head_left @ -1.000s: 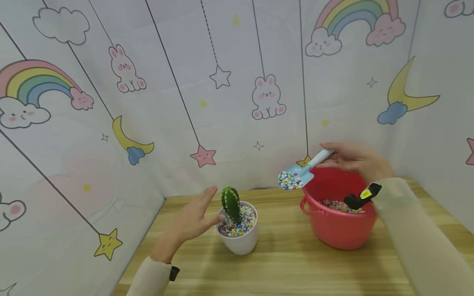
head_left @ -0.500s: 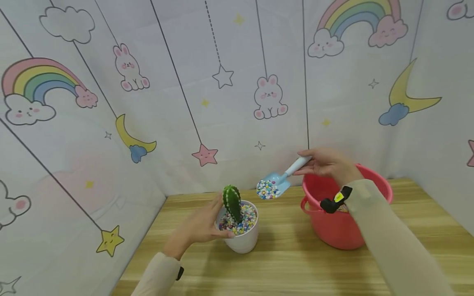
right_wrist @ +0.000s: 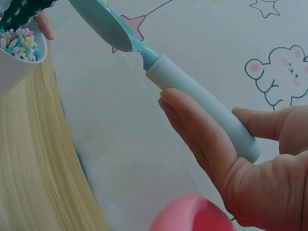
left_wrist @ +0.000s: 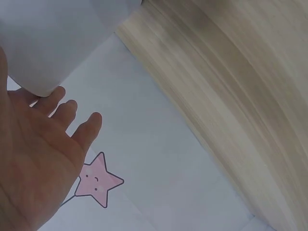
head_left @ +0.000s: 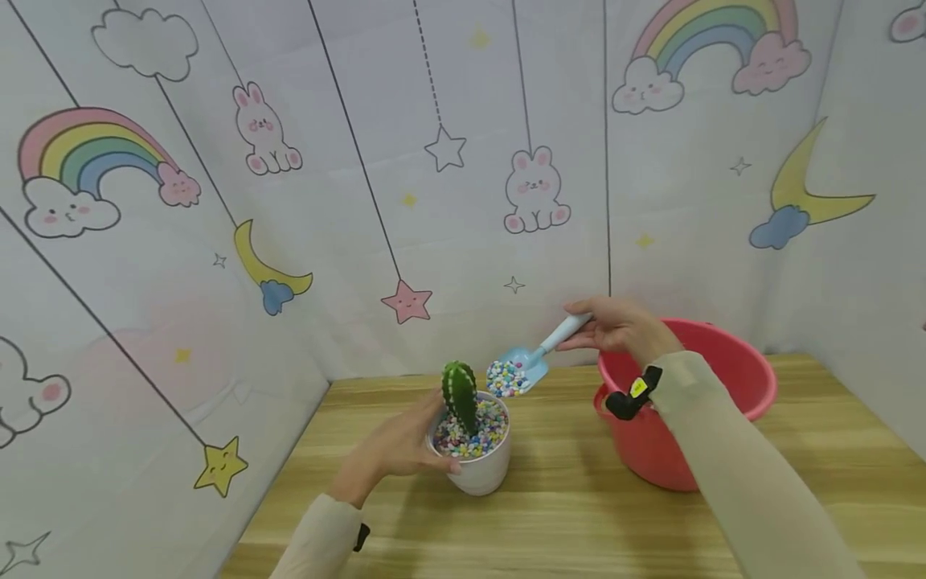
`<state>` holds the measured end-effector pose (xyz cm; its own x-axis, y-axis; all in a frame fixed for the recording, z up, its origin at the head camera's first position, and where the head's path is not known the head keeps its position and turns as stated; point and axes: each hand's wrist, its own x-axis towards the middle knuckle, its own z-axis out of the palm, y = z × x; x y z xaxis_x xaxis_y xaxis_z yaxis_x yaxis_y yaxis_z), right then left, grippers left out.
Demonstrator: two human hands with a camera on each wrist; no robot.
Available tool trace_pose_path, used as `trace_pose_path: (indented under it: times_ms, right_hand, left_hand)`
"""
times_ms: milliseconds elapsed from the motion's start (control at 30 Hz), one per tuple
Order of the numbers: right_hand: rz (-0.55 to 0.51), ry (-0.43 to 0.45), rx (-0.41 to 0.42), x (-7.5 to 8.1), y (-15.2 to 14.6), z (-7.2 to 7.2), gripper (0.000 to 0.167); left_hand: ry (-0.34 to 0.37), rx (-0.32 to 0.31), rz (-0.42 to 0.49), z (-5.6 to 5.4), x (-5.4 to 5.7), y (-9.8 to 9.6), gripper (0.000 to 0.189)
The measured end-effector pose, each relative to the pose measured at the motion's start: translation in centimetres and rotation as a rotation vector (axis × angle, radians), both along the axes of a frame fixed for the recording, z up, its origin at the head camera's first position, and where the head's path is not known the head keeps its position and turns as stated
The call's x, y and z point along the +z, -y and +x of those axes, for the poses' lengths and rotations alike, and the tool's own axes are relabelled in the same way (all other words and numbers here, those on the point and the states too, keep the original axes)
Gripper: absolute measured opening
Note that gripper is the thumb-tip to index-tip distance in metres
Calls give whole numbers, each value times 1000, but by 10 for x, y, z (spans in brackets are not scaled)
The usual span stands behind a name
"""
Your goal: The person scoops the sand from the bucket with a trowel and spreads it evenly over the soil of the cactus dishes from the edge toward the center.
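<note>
A green cactus stands in a white flower pot filled with multicoloured pebbles. My left hand grips the pot from its left, thumb at the front of the rim and fingers round the back. In the left wrist view, the fingers reach the edge of the pot. My right hand holds the pale handle of a small blue toy shovel between thumb and fingers. Pebbles fill its scoop, which hangs tilted down just beyond the pot's right rim.
On the right, a red bucket stands on the wooden table, partly hidden by my right forearm. A white cloth printed with stars, rabbits and rainbows encloses the table's back and sides.
The right hand has carried the loaded shovel left and slightly down, from above the bucket to the pot's rim. My left hand has moved in and taken hold of the pot.
</note>
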<state>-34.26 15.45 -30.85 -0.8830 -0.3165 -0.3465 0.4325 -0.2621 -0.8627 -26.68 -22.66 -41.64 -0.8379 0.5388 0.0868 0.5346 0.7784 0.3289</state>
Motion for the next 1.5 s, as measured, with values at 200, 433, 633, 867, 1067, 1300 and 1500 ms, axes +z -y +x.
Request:
trace_pose_path:
  times_ms: [200, 433, 633, 867, 1067, 1300, 1500]
  right_hand:
    - [31, -4, -3, -1, 5, -3, 15]
    - [49, -27, 6, -5, 16, -3, 14]
    - [96, -43, -3, -9, 20, -3, 13]
    - [137, -67, -2, -11, 25, -2, 15]
    - [160, -84, 9, -9, 27, 1, 14]
    - [203, -124, 16, -8, 27, 1, 14]
    - [207, -125, 15, -6, 29, 2, 13]
  left_hand:
    - [10, 45, -25, 0, -2, -1, 121]
    - [-41, 73, -55, 5, -1, -5, 120]
    - [-96, 105, -69, 13, -4, -14, 122]
    - [-218, 171, -80, 23, -10, -25, 118]
    - [-181, 163, 10, 26, -7, -26, 116]
    - [-22, 30, 90, 11, -1, -16, 122]
    - [3, 42, 49, 8, -6, -21, 124]
